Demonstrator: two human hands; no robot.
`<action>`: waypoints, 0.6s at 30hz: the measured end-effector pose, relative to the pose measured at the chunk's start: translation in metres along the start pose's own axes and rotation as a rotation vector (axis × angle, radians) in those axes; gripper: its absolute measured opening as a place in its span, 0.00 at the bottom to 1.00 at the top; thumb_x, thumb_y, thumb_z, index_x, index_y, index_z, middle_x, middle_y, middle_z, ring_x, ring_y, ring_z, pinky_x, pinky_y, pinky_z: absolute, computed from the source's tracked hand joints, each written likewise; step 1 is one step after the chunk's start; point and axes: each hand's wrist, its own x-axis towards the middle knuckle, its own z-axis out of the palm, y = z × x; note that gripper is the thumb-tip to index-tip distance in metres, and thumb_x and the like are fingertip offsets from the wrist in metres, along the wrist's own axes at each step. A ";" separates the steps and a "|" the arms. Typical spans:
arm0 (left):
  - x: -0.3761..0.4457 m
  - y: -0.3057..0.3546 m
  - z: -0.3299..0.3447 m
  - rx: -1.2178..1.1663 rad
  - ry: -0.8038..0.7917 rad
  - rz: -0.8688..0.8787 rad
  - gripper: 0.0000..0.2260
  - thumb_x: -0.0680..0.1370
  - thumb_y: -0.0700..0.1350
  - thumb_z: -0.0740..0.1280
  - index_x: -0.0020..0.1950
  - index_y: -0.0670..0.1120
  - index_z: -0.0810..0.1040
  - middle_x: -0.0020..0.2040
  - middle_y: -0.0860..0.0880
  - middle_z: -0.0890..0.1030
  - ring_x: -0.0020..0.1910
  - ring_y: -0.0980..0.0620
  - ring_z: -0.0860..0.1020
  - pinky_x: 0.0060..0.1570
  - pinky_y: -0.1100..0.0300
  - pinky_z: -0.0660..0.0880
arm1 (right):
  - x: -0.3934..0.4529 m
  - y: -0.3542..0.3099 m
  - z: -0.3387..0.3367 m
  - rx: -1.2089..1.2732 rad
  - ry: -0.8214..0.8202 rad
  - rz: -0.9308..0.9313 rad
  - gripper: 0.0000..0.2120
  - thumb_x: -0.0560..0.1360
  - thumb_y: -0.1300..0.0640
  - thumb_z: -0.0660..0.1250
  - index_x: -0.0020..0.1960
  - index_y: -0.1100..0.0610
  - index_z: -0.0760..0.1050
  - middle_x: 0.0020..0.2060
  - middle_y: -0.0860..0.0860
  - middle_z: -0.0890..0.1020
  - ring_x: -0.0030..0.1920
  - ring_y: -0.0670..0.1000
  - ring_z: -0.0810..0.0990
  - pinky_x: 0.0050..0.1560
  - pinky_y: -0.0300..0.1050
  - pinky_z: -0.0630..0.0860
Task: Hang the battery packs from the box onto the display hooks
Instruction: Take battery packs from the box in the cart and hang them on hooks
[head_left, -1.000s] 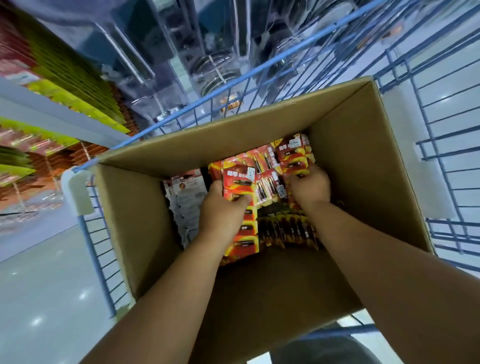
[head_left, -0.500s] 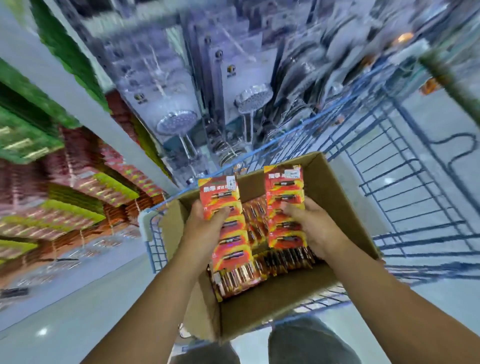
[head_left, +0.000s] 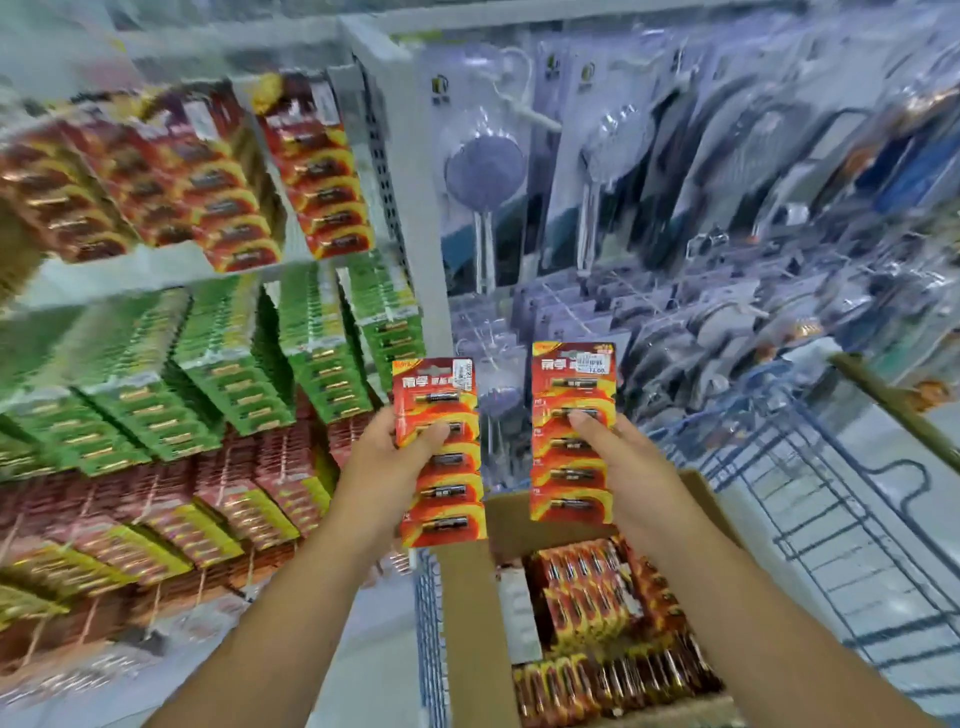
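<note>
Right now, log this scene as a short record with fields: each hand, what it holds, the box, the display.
left hand: grips a red battery strip, thumb on its front, held upright
right hand: grips a second red strip, upright, apart from the first
box: cardboard, open, below the hands, more battery packs inside
cart: blue wire, holds the box
display: red and green packs hanging in rows, to the left
step: neither strip hung yet
</note>
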 end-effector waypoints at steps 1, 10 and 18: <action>-0.013 0.011 -0.004 0.008 0.040 0.031 0.11 0.82 0.46 0.72 0.64 0.50 0.80 0.50 0.45 0.87 0.45 0.42 0.86 0.43 0.45 0.82 | -0.005 -0.010 0.008 -0.017 -0.034 -0.014 0.13 0.81 0.48 0.71 0.63 0.50 0.81 0.54 0.56 0.88 0.53 0.60 0.88 0.57 0.62 0.83; -0.094 0.083 -0.036 -0.019 0.348 0.222 0.08 0.81 0.49 0.71 0.61 0.53 0.81 0.50 0.47 0.88 0.47 0.42 0.88 0.50 0.38 0.84 | -0.034 -0.067 0.087 -0.090 -0.292 -0.086 0.08 0.80 0.48 0.71 0.57 0.49 0.84 0.52 0.56 0.88 0.51 0.61 0.88 0.56 0.66 0.83; -0.105 0.128 -0.078 -0.047 0.421 0.353 0.08 0.82 0.50 0.71 0.60 0.54 0.81 0.50 0.47 0.88 0.46 0.42 0.88 0.45 0.44 0.85 | -0.041 -0.092 0.167 -0.096 -0.393 -0.158 0.12 0.81 0.46 0.70 0.62 0.50 0.82 0.53 0.55 0.88 0.53 0.60 0.88 0.61 0.66 0.81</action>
